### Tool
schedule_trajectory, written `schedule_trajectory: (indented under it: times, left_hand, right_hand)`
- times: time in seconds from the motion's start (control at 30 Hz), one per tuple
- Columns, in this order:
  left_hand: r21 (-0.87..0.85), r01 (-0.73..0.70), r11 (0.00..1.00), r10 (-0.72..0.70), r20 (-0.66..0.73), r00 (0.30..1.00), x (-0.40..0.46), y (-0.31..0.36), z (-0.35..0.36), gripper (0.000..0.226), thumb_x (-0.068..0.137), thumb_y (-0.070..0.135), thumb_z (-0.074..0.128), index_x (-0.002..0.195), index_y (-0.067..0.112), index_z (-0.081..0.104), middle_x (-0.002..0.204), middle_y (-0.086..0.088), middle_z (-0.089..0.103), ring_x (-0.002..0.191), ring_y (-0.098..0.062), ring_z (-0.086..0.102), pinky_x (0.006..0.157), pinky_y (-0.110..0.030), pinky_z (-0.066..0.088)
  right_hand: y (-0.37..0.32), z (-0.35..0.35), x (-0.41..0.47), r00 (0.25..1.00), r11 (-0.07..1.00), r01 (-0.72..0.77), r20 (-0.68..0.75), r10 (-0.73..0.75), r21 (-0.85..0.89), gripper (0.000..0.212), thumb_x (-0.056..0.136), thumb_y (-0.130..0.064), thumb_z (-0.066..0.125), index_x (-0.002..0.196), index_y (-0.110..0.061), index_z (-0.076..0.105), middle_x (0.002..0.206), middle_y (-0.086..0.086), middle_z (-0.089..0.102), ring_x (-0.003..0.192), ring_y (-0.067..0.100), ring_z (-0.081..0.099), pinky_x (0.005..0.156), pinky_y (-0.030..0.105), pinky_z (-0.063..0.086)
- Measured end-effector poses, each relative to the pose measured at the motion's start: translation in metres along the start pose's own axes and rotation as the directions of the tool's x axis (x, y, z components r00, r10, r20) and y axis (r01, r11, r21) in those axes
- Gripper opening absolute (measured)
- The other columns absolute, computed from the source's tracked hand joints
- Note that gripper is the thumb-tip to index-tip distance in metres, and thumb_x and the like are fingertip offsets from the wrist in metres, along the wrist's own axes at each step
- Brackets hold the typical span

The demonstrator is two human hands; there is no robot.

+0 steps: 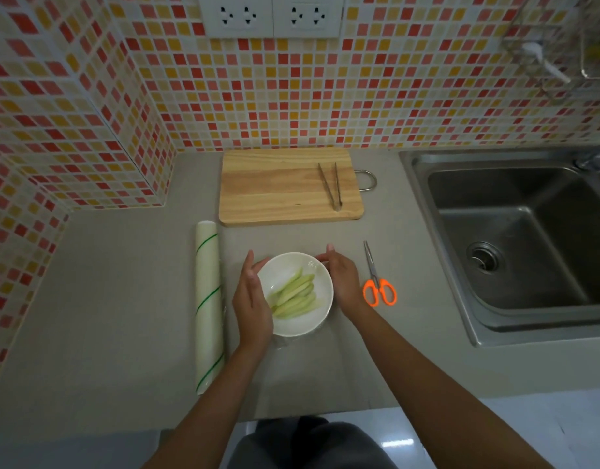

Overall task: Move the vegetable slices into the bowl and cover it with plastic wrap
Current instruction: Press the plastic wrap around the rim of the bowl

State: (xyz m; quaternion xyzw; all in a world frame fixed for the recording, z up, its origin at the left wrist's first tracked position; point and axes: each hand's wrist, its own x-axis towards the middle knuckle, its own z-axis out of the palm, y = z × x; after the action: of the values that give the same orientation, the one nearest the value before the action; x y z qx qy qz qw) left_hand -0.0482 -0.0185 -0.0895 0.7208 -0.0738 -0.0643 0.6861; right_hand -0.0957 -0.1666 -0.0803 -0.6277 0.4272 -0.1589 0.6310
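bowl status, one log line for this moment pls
stage: sealing wrap | bowl: holds vegetable slices, film over top | left hand: against left rim | right hand: against right rim | tongs: on board

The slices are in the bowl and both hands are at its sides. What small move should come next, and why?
Probably press the plastic wrap down around the bowl rim. The vegetable slices already lie inside, film glints over them, and the left hand and right hand flank the bowl; loose wrap bunches at its near edge.
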Motion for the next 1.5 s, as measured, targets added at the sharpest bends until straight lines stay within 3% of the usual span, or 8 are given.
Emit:
schedule_trajectory:
  times: [0.33,0.53,0.67,0.77,1.1,1.2,1.4,1.5]
  left_hand:
    - [0.016,-0.064,0.998,0.064,0.040,0.997,0.001,0.001,-0.002,0.044,0.100,0.040,0.032,0.138,0.025,0.048,0.109,0.033,0.066,0.106,0.012,0.058,0.091,-0.005,0.041]
    - [0.049,-0.045,0.998,0.041,0.084,0.996,0.005,0.002,0.002,0.050,0.093,0.060,0.030,0.137,0.039,0.045,0.104,0.021,0.070,0.101,0.000,0.062,0.089,-0.010,0.044]
    - [0.031,-0.021,0.999,0.018,0.106,0.994,0.008,0.001,0.000,0.040,0.097,0.052,0.028,0.133,0.045,0.045,0.105,0.020,0.071,0.102,0.002,0.062,0.090,-0.010,0.043]
    - [-0.033,0.037,0.999,-0.033,0.098,0.995,0.006,0.001,0.003,0.037,0.098,0.046,0.026,0.130,0.048,0.045,0.109,0.012,0.072,0.107,-0.003,0.062,0.098,-0.020,0.043]
    - [0.094,0.043,0.995,-0.078,0.405,0.911,0.031,0.009,-0.007,0.038,0.095,0.055,0.021,0.117,0.066,0.050,0.128,0.007,0.066,0.124,-0.007,0.055,0.109,-0.026,0.036]
    - [0.153,-0.010,0.988,-0.069,0.500,0.863,0.039,0.011,-0.007,0.053,0.093,0.056,0.022,0.141,0.041,0.041,0.129,0.007,0.063,0.124,0.009,0.050,0.106,-0.009,0.032]
    - [0.094,0.125,0.988,-0.147,0.280,0.949,0.041,0.008,-0.002,0.065,0.100,0.051,0.018,0.124,0.012,0.064,0.107,0.035,0.065,0.115,0.004,0.058,0.103,-0.023,0.041]
    - [0.109,0.205,0.973,-0.220,0.150,0.964,0.038,0.012,-0.003,0.057,0.100,0.051,0.018,0.111,0.023,0.067,0.104,0.002,0.074,0.099,-0.013,0.067,0.094,-0.032,0.049]
  right_hand:
    - [0.007,-0.013,0.007,0.975,0.898,0.211,0.141,-0.169,-0.385,0.014,0.084,-0.003,0.062,0.096,-0.006,0.065,0.075,0.000,0.063,0.072,0.016,0.058,0.065,0.023,0.042]
    - [0.001,-0.021,0.013,0.949,0.379,0.264,0.167,-0.268,-0.887,0.031,0.096,-0.034,0.044,0.111,-0.010,0.058,0.102,0.012,0.066,0.098,0.033,0.061,0.077,0.038,0.045]
    - [-0.006,-0.023,0.007,0.982,0.997,0.055,-0.176,-0.065,-0.062,0.049,0.103,-0.033,0.031,0.109,0.003,0.063,0.081,0.013,0.064,0.075,0.024,0.061,0.068,0.030,0.045]
    - [-0.008,-0.018,-0.008,0.983,0.905,-0.176,0.116,0.141,0.388,0.062,0.100,-0.050,0.023,0.116,-0.004,0.062,0.091,0.012,0.069,0.085,0.023,0.066,0.079,0.034,0.051]
    - [-0.008,-0.022,-0.025,0.945,0.976,-0.154,0.313,0.099,0.156,0.068,0.099,-0.052,0.018,0.112,-0.009,0.068,0.113,0.010,0.071,0.104,0.019,0.066,0.089,0.028,0.051]
    - [-0.018,-0.020,-0.013,0.960,0.998,-0.053,0.278,0.043,0.026,0.060,0.099,-0.049,0.026,0.109,-0.010,0.070,0.111,0.007,0.071,0.101,0.015,0.066,0.081,0.021,0.050]
    - [-0.018,-0.005,-0.013,0.941,0.998,0.000,0.338,0.022,-0.068,0.049,0.099,-0.046,0.034,0.101,-0.020,0.075,0.095,-0.006,0.075,0.087,0.004,0.069,0.069,0.009,0.050]
    - [-0.018,-0.004,-0.014,0.960,0.999,0.000,0.278,0.012,-0.044,0.041,0.100,-0.037,0.041,0.097,-0.014,0.076,0.088,-0.001,0.074,0.079,0.007,0.067,0.063,0.007,0.049]
